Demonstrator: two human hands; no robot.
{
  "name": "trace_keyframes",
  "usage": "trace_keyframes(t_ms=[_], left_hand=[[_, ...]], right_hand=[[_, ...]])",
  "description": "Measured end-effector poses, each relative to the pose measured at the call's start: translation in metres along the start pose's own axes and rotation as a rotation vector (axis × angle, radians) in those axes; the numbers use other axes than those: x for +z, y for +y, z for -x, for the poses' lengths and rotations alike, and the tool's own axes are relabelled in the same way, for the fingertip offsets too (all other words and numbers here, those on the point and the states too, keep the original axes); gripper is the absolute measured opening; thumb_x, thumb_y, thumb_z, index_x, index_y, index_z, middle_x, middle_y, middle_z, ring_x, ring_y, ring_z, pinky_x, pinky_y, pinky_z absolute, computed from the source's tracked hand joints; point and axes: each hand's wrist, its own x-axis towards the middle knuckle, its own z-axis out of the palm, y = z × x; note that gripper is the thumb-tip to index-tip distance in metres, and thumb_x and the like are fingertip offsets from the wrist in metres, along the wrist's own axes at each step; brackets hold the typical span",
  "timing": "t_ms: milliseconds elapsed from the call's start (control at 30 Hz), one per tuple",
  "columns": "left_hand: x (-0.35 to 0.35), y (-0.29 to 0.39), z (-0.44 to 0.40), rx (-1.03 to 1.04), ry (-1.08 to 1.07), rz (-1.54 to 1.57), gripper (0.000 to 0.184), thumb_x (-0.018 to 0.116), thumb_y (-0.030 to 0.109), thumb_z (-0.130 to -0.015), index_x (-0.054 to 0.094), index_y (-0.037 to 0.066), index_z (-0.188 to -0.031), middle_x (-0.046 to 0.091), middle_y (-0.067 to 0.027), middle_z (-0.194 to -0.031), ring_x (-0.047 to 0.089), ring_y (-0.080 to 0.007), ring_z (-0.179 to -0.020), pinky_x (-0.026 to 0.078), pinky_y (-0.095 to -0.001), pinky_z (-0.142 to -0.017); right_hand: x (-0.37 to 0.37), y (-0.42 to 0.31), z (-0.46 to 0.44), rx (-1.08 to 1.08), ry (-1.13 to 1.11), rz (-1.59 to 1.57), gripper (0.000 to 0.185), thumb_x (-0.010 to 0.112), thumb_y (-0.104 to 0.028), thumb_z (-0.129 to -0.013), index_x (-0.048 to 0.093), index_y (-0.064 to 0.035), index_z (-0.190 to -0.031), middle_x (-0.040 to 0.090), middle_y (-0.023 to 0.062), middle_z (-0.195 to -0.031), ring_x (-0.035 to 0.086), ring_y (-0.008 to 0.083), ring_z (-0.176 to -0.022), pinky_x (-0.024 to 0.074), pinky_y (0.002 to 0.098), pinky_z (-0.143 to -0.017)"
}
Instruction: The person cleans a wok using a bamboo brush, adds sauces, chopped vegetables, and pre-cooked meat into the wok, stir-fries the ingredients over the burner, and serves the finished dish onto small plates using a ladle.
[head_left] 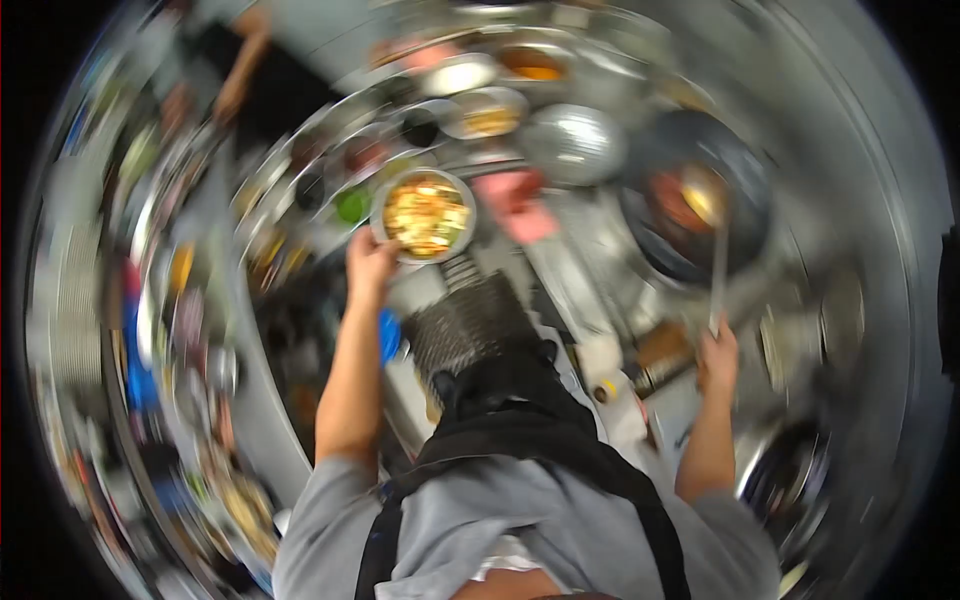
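Holding, left hand (370, 262): one round bowl (468, 215), gripped at its near left rim, fingers curled in with the undersides hidden. Contents: pieces of mixed food (428, 212), orange, yellow and green, filling much of it. Position: left of the middle of the counter (578, 228), close to the containers along its far left edge; whether it rests or is lifted, I cannot tell.

Right hand (717, 358): wrapped closely around the handle of one ladle (719, 262), its scoop inside the wok. Wok (660, 150): dark, wide, toward the counter's right edge. Contents: a reddish-brown portion (672, 197), blurred, kind not clear.

Beside the wok: one domed metal piece (574, 145). Between bowl and wok: one pink cloth (514, 203). At the far edge: one bowl of orange liquid (533, 66).

Progress, as I judge it. Done: pieces cut and gathered in the bowl; wok charged, ladle in place. Left: bowl not emptied, wok's portion not taken out; I make out no bowl pieces in the wok.
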Motion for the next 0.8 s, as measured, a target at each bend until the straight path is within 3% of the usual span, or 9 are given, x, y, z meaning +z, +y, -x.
trace_keyframes(t_ms=[33, 100, 133, 167, 300, 400, 467, 533, 800], left_hand=[[0.038, 0.006, -0.031, 0.054, -0.137, 0.119, 0.016, 0.063, 0.001, -0.074, 0.050, 0.005, -0.081, 0.053, -0.0041, -0.063, 0.049, -0.0110, -0.047, 0.038, -0.0263, -0.040], [0.122, 0.040, -0.062, 0.122, -0.334, 0.194, 0.016, 0.063, 0.000, -0.074, 0.047, 0.004, -0.079, 0.052, -0.0048, -0.061, 0.048, -0.0126, -0.044, 0.037, -0.0265, -0.038], [0.161, 0.067, -0.074, 0.165, -0.407, 0.161, 0.016, 0.063, 0.000, -0.074, 0.047, 0.003, -0.078, 0.052, -0.0054, -0.060, 0.047, -0.0135, -0.042, 0.037, -0.0267, -0.037], [0.201, 0.082, -0.082, 0.224, -0.413, 0.119, 0.015, 0.062, 0.001, -0.075, 0.048, 0.002, -0.077, 0.052, -0.0060, -0.060, 0.047, -0.0143, -0.042, 0.037, -0.0267, -0.037], [0.344, 0.139, -0.098, 0.356, -0.499, -0.158, 0.014, 0.064, 0.007, -0.074, 0.052, -0.002, -0.076, 0.058, -0.0112, -0.064, 0.060, -0.0195, -0.052, 0.046, -0.0311, -0.044], [0.437, 0.135, -0.129, 0.606, -0.474, -0.416, 0.022, 0.063, 0.014, -0.072, 0.058, -0.005, -0.081, 0.067, -0.0192, -0.075, 0.068, -0.0287, -0.064, 0.054, -0.0379, -0.060], [0.462, 0.163, -0.081, 0.655, -0.551, -0.629, 0.027, 0.061, 0.019, -0.072, 0.061, -0.005, -0.085, 0.067, -0.0212, -0.079, 0.068, -0.0324, -0.068, 0.054, -0.0386, -0.070], [0.503, 0.140, -0.068, 1.014, -0.449, -0.875, 0.025, 0.061, 0.017, -0.073, 0.061, -0.003, -0.087, 0.067, -0.0224, -0.083, 0.067, -0.0354, -0.077, 0.055, -0.0414, -0.074], [0.539, 0.107, -0.025, 1.248, -0.450, -0.842, 0.012, 0.054, 0.008, -0.078, 0.058, 0.001, -0.088, 0.054, -0.0228, -0.101, 0.065, -0.0406, -0.073, 0.055, -0.0467, -0.068]], right_hand=[[-0.012, 0.050, -0.037, -0.328, 0.143, 0.199, 0.050, 0.052, -0.005, -0.083, 0.050, -0.0109, -0.133, 0.065, 0.0047, -0.085, 0.055, 0.0175, -0.059, 0.0460, 0.0314, -0.055], [0.003, -0.004, -0.029, -0.045, 0.137, 0.423, 0.051, 0.050, -0.014, -0.084, 0.046, -0.0153, -0.135, 0.064, 0.0200, -0.084, 0.062, 0.0303, -0.073, 0.0491, 0.0402, -0.071], [0.015, 0.017, -0.055, -0.122, 0.176, 0.826, 0.057, 0.052, -0.015, -0.082, 0.043, -0.0167, -0.137, 0.062, 0.0278, -0.085, 0.063, 0.0417, -0.081, 0.0480, 0.0485, -0.075], [0.023, -0.003, -0.037, -0.185, 0.152, 0.806, 0.061, 0.052, -0.015, -0.081, 0.037, -0.0165, -0.140, 0.061, 0.0293, -0.090, 0.060, 0.0460, -0.086, 0.0452, 0.0522, -0.079], [-0.023, -0.004, -0.007, -0.142, -0.050, 0.726, 0.065, 0.054, -0.013, -0.081, 0.032, -0.0143, -0.142, 0.062, 0.0283, -0.089, 0.060, 0.0444, -0.085, 0.0460, 0.0502, -0.078], [-0.054, 0.005, -0.013, -0.160, 0.053, 0.867, 0.066, 0.054, -0.009, -0.079, 0.033, -0.0173, -0.142, 0.062, 0.0271, -0.088, 0.061, 0.0421, -0.084, 0.0463, 0.0497, -0.076], [-0.059, 0.013, -0.014, -0.147, 0.105, 0.895, 0.069, 0.055, -0.005, -0.077, 0.035, -0.0193, -0.141, 0.063, 0.0253, -0.089, 0.061, 0.0413, -0.084, 0.0468, 0.0494, -0.075], [-0.075, 0.031, -0.002, -0.274, 0.078, 0.879, 0.071, 0.056, -0.004, -0.075, 0.035, -0.0196, -0.141, 0.063, 0.0228, -0.093, 0.061, 0.0408, -0.083, 0.0473, 0.0495, -0.074], [-0.133, 0.048, 0.064, -0.327, 0.203, 0.900, 0.073, 0.057, 0.006, -0.069, 0.046, -0.0211, -0.136, 0.055, 0.0161, -0.074, 0.059, 0.0348, -0.066, 0.0487, 0.0455, -0.064]])
